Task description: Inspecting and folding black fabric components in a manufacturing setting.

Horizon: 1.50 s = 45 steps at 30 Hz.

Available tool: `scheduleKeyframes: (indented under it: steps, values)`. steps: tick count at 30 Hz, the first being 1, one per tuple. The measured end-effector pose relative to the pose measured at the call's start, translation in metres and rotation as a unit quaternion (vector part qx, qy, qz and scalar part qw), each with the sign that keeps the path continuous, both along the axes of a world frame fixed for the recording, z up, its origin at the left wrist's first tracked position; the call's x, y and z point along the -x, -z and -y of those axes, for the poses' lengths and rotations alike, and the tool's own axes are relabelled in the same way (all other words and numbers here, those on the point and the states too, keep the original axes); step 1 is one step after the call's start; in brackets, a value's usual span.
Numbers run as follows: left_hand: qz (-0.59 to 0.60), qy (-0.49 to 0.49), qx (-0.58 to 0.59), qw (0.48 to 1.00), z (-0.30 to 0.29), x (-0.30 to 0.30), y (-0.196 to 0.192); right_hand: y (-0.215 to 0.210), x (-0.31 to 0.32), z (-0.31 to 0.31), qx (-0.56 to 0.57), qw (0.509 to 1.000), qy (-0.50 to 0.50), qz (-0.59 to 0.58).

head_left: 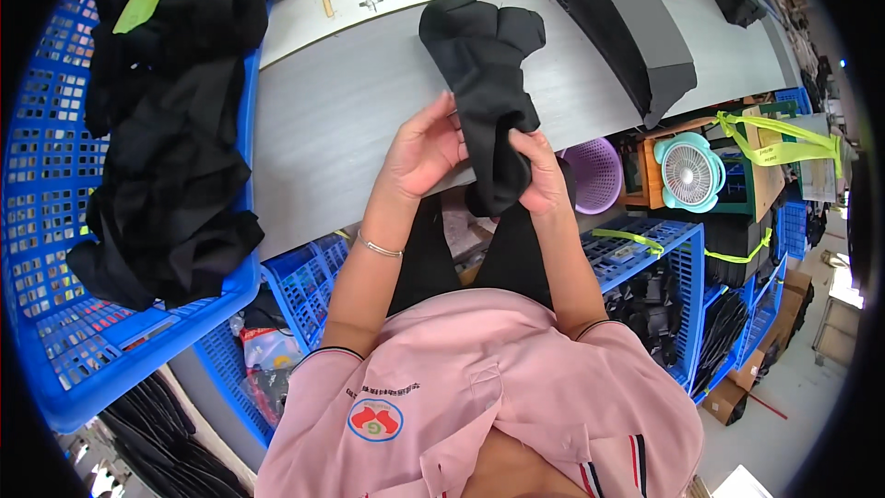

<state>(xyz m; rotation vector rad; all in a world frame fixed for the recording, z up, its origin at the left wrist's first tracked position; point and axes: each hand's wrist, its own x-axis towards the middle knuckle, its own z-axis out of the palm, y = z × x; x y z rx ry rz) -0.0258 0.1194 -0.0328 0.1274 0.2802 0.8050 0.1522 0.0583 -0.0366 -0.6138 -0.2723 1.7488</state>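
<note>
A soft black fabric piece (489,69), sewn and sleeve-like with a lobed far end, lies partly on the grey table and hangs over its near edge. My right hand (541,175) is closed on its near end, the thumb pressing on a fold. At the piece's left edge is my left hand (424,149), palm turned up, thumb against the cloth and fingers bent in; their tips are partly hidden behind the fabric.
To the left stands a blue plastic basket (249,267) heaped with black fabric pieces (171,166). A stack of grey-black sheets (622,28) lies on the table (341,111) at right. Below it are a purple basket (593,175), a turquoise fan (691,172) and a blue crate (687,295).
</note>
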Motion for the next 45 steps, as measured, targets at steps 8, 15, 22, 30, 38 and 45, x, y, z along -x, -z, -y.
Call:
scheduleKeyframes:
  steps: [8,15,22,30,38,45]
  values:
    - [0.016,0.056,-0.148,0.987,-0.008,0.012,0.004,-0.003,-0.005,-0.011,0.001,0.961,0.059,0.272]
    - [-0.247,-0.02,-0.146,0.958,-0.009,0.037,0.004,-0.033,-0.023,-0.018,0.051,0.983,-0.042,0.171]
    - [-0.537,-0.22,-0.194,0.791,-0.002,0.02,0.007,-0.015,0.004,-0.023,-0.087,0.792,0.072,0.601]
    - [-0.544,-0.265,-0.238,0.76,0.021,0.011,0.007,-0.011,0.024,-0.004,-0.076,0.659,0.204,0.72]
    - [-0.631,-0.296,-0.27,0.664,0.023,0.025,-0.006,-0.018,-0.001,-0.015,-0.042,0.692,0.246,0.677]
    - [-0.631,-0.194,-0.593,0.461,-0.006,0.014,-0.019,0.007,0.0,-0.023,-0.186,0.633,0.187,0.728]
